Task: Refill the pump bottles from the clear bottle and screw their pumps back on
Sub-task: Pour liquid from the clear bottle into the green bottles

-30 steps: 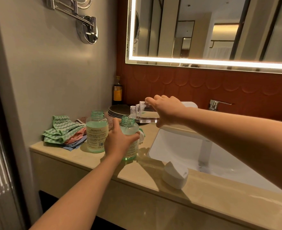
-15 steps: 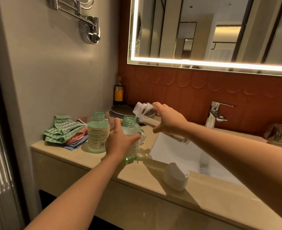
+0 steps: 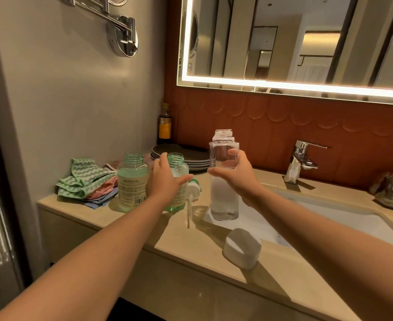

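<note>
Both arms reach over a beige counter [image 3: 190,246], each grip wrapped round an uncapped bottle.

The left grip [image 3: 165,179] clasps a green pump bottle [image 3: 181,166] beside the labelled pump bottle [image 3: 133,181]. The right grip [image 3: 234,174] grasps the clear bottle [image 3: 224,200], upright at the edge of the sink [image 3: 341,218]. A loose pump [image 3: 194,188] lies between them and a white cap [image 3: 241,247] sits nearer the front. Folded cloths [image 3: 86,181], stacked plates [image 3: 183,156] and a tap [image 3: 303,156] sit below a lit mirror [image 3: 283,42].

On the counter [image 3: 190,246], cloths [image 3: 86,181] lie left. Right of them stand the left pump bottle [image 3: 131,181] and right pump bottle [image 3: 179,165], with plates [image 3: 190,156] behind. The clear bottle [image 3: 223,198] stands further right, the cap [image 3: 241,247] nearest.
</note>
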Demonstrator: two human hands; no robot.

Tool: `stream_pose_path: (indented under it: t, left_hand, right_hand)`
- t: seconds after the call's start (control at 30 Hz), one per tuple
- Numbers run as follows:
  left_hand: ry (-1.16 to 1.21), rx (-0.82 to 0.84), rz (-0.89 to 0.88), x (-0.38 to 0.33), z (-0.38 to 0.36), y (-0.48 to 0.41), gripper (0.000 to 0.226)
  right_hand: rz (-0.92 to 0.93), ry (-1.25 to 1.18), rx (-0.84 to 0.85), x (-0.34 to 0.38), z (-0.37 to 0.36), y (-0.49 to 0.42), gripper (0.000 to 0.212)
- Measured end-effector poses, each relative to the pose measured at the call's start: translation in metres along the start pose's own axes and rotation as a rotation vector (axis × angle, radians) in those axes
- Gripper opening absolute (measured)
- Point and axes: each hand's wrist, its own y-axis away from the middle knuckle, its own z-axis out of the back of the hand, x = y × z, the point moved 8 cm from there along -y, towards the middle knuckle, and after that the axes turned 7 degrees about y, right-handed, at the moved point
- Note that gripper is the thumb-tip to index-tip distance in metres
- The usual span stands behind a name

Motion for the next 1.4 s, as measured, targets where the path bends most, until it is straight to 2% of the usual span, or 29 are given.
stream_pose_path:
  t: [0.1,0.23,0.3,0.33,0.43,0.57,0.73,0.97,1.17,1.4]
  left_hand:
    - [0.051,-0.077,-0.118,-0.015,0.01,0.01,0.099]
    - [0.069,-0.391,-0.32,-0.018,0.057,0.04,0.076]
    - [0.009,-0.53,-0.27,0.002,0.078,0.049,0.077]
    - [0.029,-0.548,-0.196,0.015,0.084,0.049,0.082]
    - [0.145,-0.458,0.032,0.049,0.083,0.038,0.101]
    - [0.326,-0.259,0.128,0.071,0.067,0.025,0.11]
    - [0.279,-0.291,0.109,0.075,0.072,0.032,0.094]
    - [0.308,-0.228,0.005,0.076,0.086,0.059,0.079]
    - [0.353,-0.063,-0.074,0.044,0.061,0.086,0.077]
    - [0.32,-0.035,-0.074,0.017,0.023,0.086,0.081]
  right_hand:
    - [-0.002,0.012,0.001,-0.002,-0.001,0.002,0.081]
    - [-0.002,0.031,0.023,0.0,-0.004,0.007,0.082]
    - [-0.004,0.05,0.04,0.002,-0.007,0.009,0.081]
    - [-0.006,0.061,0.046,0.003,-0.009,0.01,0.081]
    - [0.0,0.071,0.066,0.009,-0.016,0.014,0.081]
    - [0.016,0.057,0.109,0.019,-0.029,0.016,0.076]
    - [0.016,0.065,0.149,0.023,-0.04,0.017,0.075]
    - [0.01,0.074,0.157,0.022,-0.038,0.022,0.083]
    - [0.019,0.111,0.155,0.026,-0.03,0.026,0.085]
    - [0.067,0.273,0.161,0.033,-0.012,0.026,0.065]
